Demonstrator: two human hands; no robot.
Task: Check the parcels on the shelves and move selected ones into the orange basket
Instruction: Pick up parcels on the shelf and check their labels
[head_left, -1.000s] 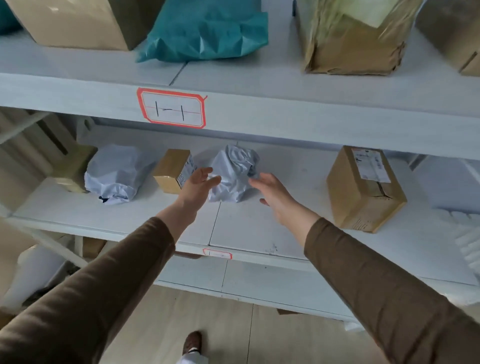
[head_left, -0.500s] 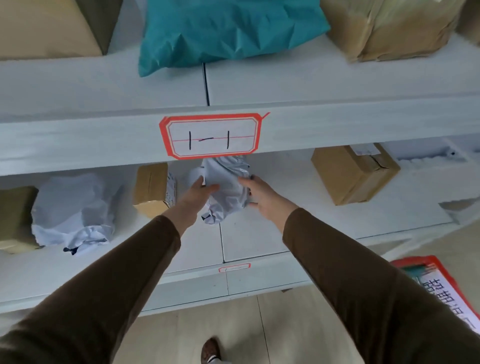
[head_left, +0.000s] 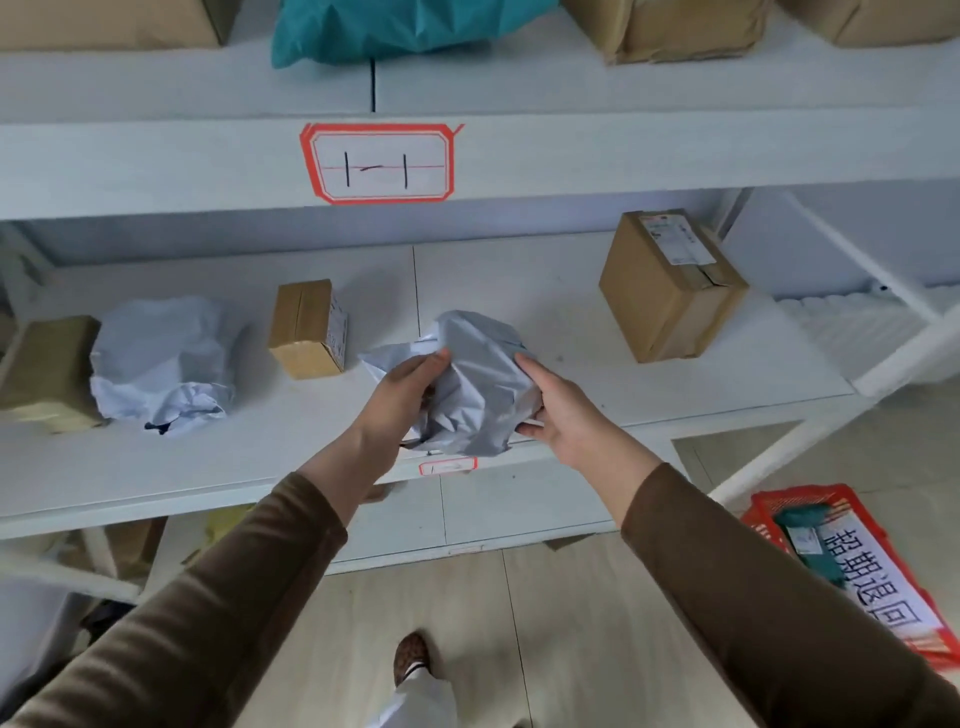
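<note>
grip: I've got the grey poly parcel (head_left: 478, 384) held between left hand (head_left: 400, 395) and right hand (head_left: 566, 410), fingers curled on both sides | where: above middle shelf (head_left: 675, 395) front edge | next: orange basket (head_left: 769, 506) sits low on my right, right hand nearer | feel: crinkly soft bag, lumpy, no clear long axis

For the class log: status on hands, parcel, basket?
Both hands, left and right, grip grey bag parcel. Parcel off shelf. Orange basket lower right, path open.
</note>
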